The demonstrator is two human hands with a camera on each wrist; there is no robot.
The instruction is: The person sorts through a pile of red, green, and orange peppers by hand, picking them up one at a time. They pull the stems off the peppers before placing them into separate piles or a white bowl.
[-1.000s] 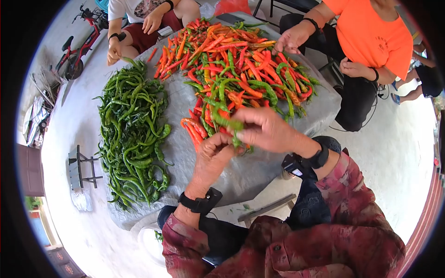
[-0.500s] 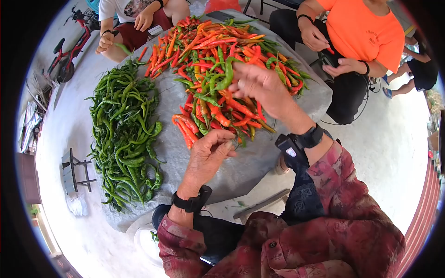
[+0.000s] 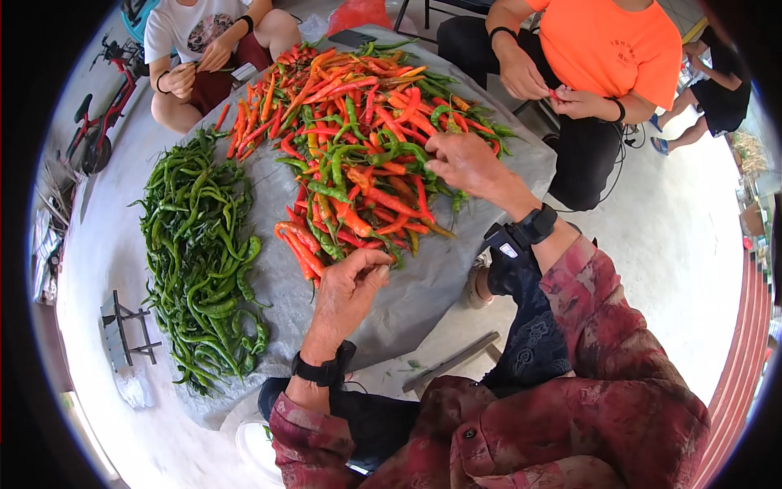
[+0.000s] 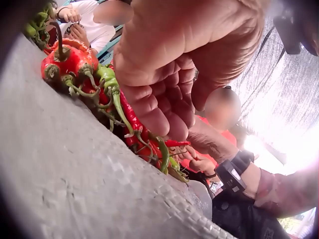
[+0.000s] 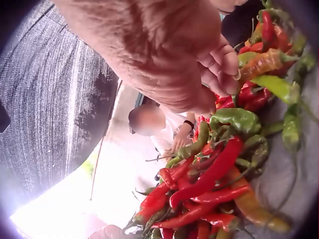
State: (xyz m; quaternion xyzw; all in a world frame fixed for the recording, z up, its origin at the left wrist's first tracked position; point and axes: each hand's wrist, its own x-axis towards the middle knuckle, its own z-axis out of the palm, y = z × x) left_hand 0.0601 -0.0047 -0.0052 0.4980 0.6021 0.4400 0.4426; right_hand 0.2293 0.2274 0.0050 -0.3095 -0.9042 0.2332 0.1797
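Red, orange and green peppers [image 3: 358,175] lie mixed in a heap on a grey sheet [image 3: 407,301]. To the left is a separate pile of green peppers [image 3: 199,269]. At the heap's near edge my left hand [image 3: 346,297] has its fingers loosely bent, with nothing seen in them; the left wrist view shows the hand [image 4: 174,64] beside red peppers [image 4: 75,64]. My right hand [image 3: 472,167] is over the heap's right side. In the right wrist view that hand's fingertips [image 5: 227,82] are at an orange-brown pepper [image 5: 264,64], with no clear grip on it.
Across the table sit a person in a white shirt [image 3: 191,28] and one in an orange shirt [image 3: 619,49], hands in front of them. A dark flat object [image 3: 352,37] lies at the far edge. A small bench [image 3: 126,330] stands left; a wooden stool [image 3: 456,359] is below the near edge.
My hands were together at a green pepper, then parted; the right moved away over the heap and on to its right side. The left stayed near the front edge, fingers still bent.
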